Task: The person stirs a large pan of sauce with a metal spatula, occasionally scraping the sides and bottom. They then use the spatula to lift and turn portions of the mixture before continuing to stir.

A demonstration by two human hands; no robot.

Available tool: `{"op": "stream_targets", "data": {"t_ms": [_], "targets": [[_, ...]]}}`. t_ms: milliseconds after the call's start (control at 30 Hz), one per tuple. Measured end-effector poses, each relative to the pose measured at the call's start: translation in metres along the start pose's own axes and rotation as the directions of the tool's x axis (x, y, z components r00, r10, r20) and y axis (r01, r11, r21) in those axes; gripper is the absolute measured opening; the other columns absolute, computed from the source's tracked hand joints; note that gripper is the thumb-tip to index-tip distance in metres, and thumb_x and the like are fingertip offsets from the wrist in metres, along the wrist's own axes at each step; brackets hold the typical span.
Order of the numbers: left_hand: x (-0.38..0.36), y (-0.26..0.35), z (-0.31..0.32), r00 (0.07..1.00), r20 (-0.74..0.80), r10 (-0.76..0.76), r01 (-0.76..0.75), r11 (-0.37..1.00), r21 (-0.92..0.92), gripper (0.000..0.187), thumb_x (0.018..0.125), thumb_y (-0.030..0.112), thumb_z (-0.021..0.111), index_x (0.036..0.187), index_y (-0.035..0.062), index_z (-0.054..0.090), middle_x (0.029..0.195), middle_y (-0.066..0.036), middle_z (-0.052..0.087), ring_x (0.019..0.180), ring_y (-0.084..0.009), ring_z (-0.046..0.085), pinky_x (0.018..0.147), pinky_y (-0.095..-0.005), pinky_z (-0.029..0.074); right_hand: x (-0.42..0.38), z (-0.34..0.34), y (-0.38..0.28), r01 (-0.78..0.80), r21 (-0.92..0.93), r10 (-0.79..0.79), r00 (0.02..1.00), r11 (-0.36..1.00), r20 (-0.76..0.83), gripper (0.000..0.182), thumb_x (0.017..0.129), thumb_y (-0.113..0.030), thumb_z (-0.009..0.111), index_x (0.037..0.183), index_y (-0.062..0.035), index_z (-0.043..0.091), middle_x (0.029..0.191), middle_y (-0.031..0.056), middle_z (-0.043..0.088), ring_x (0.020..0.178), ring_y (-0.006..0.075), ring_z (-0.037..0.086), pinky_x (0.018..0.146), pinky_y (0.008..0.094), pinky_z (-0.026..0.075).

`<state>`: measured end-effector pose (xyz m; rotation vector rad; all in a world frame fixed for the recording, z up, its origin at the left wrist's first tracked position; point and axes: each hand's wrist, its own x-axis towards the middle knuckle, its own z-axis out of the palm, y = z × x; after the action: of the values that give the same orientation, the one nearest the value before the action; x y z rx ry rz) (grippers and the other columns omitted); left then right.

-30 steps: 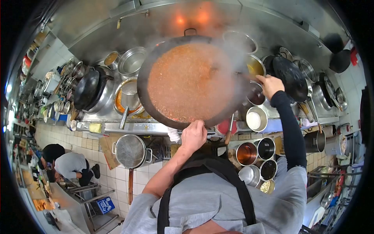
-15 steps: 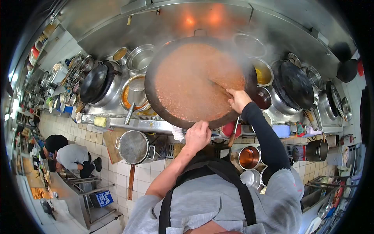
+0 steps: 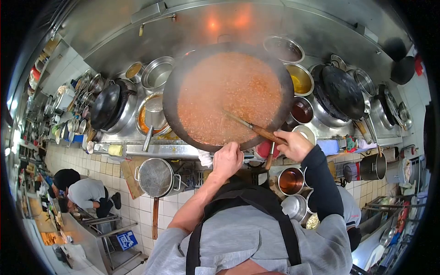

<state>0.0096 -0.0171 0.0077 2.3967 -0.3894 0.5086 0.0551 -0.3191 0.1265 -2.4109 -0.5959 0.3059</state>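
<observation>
A huge dark wok point(image 3: 170, 103) full of steaming, chunky red-brown sauce point(image 3: 229, 91) stands on the range in front of me. My left hand point(image 3: 228, 160) is closed on the wok's near rim, beside a white cloth point(image 3: 205, 158). Wrapped round the wooden handle of a long stirring tool point(image 3: 261, 132) is my right hand point(image 3: 295, 145), just beyond the wok's right edge. The tool slants up to the left, and its far end is sunk in the sauce.
Dark woks point(image 3: 107, 105) point(image 3: 343, 91) flank the large one. A bowl of yellow liquid point(image 3: 300, 80) and a pot of dark sauce point(image 3: 301, 110) sit to its right. A strainer point(image 3: 156, 177) lies over a pot at lower left. A person point(image 3: 87, 192) bends at far left.
My right hand has moved right and down, drawing the tool's handle out of the sauce into view. Steam has thinned. Another person's shoulder now shows behind my right arm.
</observation>
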Motion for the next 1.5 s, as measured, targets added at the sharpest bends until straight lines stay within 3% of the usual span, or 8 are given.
{"op": "stream_targets", "data": {"t_ms": [200, 400, 600, 800, 1100, 1233, 1367, 1500], "targets": [[-0.001, -0.001, -0.002, 0.999, -0.009, 0.033, -0.034, 0.998, -0.049, 0.013, 0.097, 0.009, 0.075, 0.099, 0.0046, 0.064, 0.083, -0.020, 0.070, 0.074, -0.0442, 0.073, 0.066, -0.0556, 0.059, -0.055, -0.048, -0.012, 0.001, -0.050, -0.002, 1.000, 0.999, -0.012, 0.044, 0.094, -0.010, 0.079, 0.137, 0.0000, 0.076, 0.106, 0.0309, 0.080, 0.104, 0.0510, 0.078, 0.093, 0.0543, 0.062], [-0.001, -0.002, -0.006, 0.999, 0.002, 0.052, -0.051, 0.994, -0.096, 0.014, 0.096, 0.006, 0.077, 0.099, 0.0044, 0.063, 0.083, -0.019, 0.070, 0.075, -0.0442, 0.073, 0.065, -0.0546, 0.058, -0.069, -0.076, -0.036, -0.313, -0.334, 0.312, 0.948, 0.889, -0.058, 0.050, 0.091, -0.007, 0.081, 0.141, -0.0063, 0.076, 0.108, 0.0298, 0.080, 0.103, 0.0515, 0.077, 0.092, 0.0557, 0.061], [0.002, -0.001, -0.009, 0.994, -0.033, 0.106, -0.110, 0.986, -0.125, 0.015, 0.095, 0.005, 0.078, 0.097, 0.0050, 0.062, 0.084, -0.015, 0.069, 0.077, -0.0397, 0.073, 0.066, -0.0523, 0.059, -0.021, -0.022, 0.042, -0.309, -0.401, 0.217, 0.941, 0.863, -0.258, 0.051, 0.093, -0.008, 0.075, 0.144, -0.0096, 0.072, 0.105, 0.0282, 0.080, 0.100, 0.0490, 0.078, 0.090, 0.0594, 0.062], [0.001, -0.005, -0.007, 0.988, -0.056, 0.147, -0.151, 0.985, -0.087, 0.016, 0.093, 0.005, 0.078, 0.094, 0.0056, 0.061, 0.082, -0.014, 0.066, 0.077, -0.0374, 0.073, 0.066, -0.0507, 0.059, 0.072, 0.010, 0.075, -0.250, -0.466, 0.110, 0.945, 0.849, -0.307, 0.050, 0.097, -0.013, 0.076, 0.147, -0.0116, 0.070, 0.110, 0.0264, 0.078, 0.100, 0.0485, 0.079, 0.089, 0.0588, 0.064], [-0.002, -0.005, -0.007, 0.992, -0.040, 0.120, -0.123, 0.989, -0.077, 0.015, 0.093, 0.007, 0.076, 0.093, 0.0062, 0.061, 0.083, -0.013, 0.065, 0.079, -0.0372, 0.073, 0.067, -0.0508, 0.059, 0.153, 0.050, 0.061, -0.014, -0.159, -0.025, 0.971, 0.987, -0.239, 0.053, 0.094, -0.012, 0.081, 0.145, 0.0000, 0.074, 0.126, 0.0333, 0.079, 0.120, 0.0493, 0.077, 0.108, 0.0545, 0.061], [-0.002, -0.007, -0.006, 0.992, -0.042, 0.119, -0.121, 0.990, -0.071, 0.018, 0.090, 0.006, 0.078, 0.094, 0.0064, 0.061, 0.084, -0.012, 0.068, 0.078, -0.0374, 0.073, 0.066, -0.0495, 0.059, 0.130, 0.056, 0.028, 0.076, -0.012, -0.077, 0.979, 0.997, -0.189, 0.052, 0.093, -0.009, 0.080, 0.143, 0.0063, 0.074, 0.128, 0.0346, 0.078, 0.124, 0.0500, 0.076, 0.110, 0.0503, 0.060], [-0.003, -0.009, -0.005, 0.991, -0.040, 0.125, -0.127, 0.989, -0.075, 0.019, 0.089, 0.006, 0.080, 0.095, 0.0065, 0.062, 0.085, -0.012, 0.069, 0.078, -0.0378, 0.074, 0.067, -0.0488, 0.059, 0.092, 0.040, 0.000, 0.010, 0.076, -0.005, 0.998, 0.997, -0.070, 0.050, 0.093, -0.009, 0.080, 0.140, 0.0078, 0.073, 0.126, 0.0357, 0.077, 0.123, 0.0512, 0.075, 0.106, 0.0507, 0.060], [-0.003, -0.011, -0.006, 0.990, -0.022, 0.136, -0.137, 0.987, -0.079, 0.018, 0.089, 0.006, 0.079, 0.095, 0.0064, 0.062, 0.085, -0.013, 0.070, 0.078, -0.0378, 0.074, 0.067, -0.0491, 0.059, 0.047, 0.016, -0.004, 0.023, 0.009, -0.022, 0.999, 1.000, -0.031, 0.051, 0.093, -0.010, 0.080, 0.141, 0.0053, 0.073, 0.122, 0.0356, 0.078, 0.118, 0.0522, 0.075, 0.103, 0.0524, 0.060]]}}
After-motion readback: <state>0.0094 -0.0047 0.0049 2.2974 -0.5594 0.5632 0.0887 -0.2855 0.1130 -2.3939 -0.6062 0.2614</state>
